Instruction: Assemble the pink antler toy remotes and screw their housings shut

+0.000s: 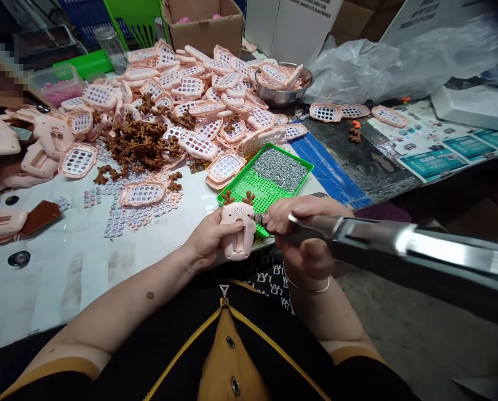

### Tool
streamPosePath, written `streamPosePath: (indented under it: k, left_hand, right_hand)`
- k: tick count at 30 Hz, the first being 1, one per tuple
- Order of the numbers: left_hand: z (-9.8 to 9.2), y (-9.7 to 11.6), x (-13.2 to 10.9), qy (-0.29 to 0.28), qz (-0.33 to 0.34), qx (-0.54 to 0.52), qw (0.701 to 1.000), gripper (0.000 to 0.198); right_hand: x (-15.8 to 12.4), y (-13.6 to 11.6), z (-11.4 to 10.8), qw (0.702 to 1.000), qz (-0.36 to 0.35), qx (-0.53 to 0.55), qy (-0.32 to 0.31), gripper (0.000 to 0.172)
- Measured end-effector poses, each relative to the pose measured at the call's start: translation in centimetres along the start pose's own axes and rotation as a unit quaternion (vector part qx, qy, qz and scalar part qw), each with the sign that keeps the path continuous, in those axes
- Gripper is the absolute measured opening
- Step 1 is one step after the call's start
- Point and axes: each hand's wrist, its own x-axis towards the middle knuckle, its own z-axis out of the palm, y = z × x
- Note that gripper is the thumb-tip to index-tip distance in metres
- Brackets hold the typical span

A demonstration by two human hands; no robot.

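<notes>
My left hand (209,236) grips a pink plastic toy phone casing (239,214) with brown antlers at its top. Its back faces me, showing an uncovered battery slot and a patch of speaker holes. In my right hand (302,223) is a long power screwdriver (382,239), lying sideways with its tip at the casing's upper right edge. Whether a screw sits at the tip is too small to tell. Just behind the casing, a green tray (249,192) holds many small silver screws (280,167).
Pink keypad shells (190,87) lie heaped at the back, with brown antler pieces (138,142) in front. Assembled pink casings (48,133) are stacked at left. A metal bowl (282,99), plastic bags (382,67) and a cardboard box (205,33) stand behind. Button sheets (136,214) lie on the white table.
</notes>
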Motion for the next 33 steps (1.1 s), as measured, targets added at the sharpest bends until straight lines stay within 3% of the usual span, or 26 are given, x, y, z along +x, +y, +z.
streamPosePath:
  k: [6,12,16,23,28,30,33]
  left_hand:
    - [0.0,-0.5,-0.2,0.078,0.078,0.105,0.988,0.048]
    - [0.2,0.3,0.2,0.03,0.02,0.016,0.999,0.054]
    - [0.0,0.4,0.4,0.021,0.009,0.011,1.0,0.054]
    - [-0.4,-0.1,0.5,0.025,0.01,0.006,1.0,0.053]
    - [-2.1,0.0,0.9,0.075,0.041,0.071,0.994,0.049]
    - [-2.6,0.8,0.6,0.059,0.061,0.132,0.988,0.046]
    - [-2.0,2.4,-0.2,-0.029,0.101,0.271,0.957,0.042]
  right_hand:
    - [1.4,1.0,0.2,0.994,-0.075,0.082,-0.013,0.018]
    - [1.9,0.7,0.5,0.991,-0.082,0.086,0.054,0.023]
    - [1.6,0.6,0.5,0.99,-0.096,0.077,0.062,0.028]
    - [1.4,0.1,0.4,0.994,-0.08,0.06,0.045,0.028]
    - [1.8,-0.2,0.3,0.989,-0.114,0.027,0.094,0.026]
    - [2.0,0.0,-0.1,0.988,-0.109,0.01,0.112,0.023]
    - [2.2,0.6,-0.6,0.986,-0.085,-0.006,0.142,0.021]
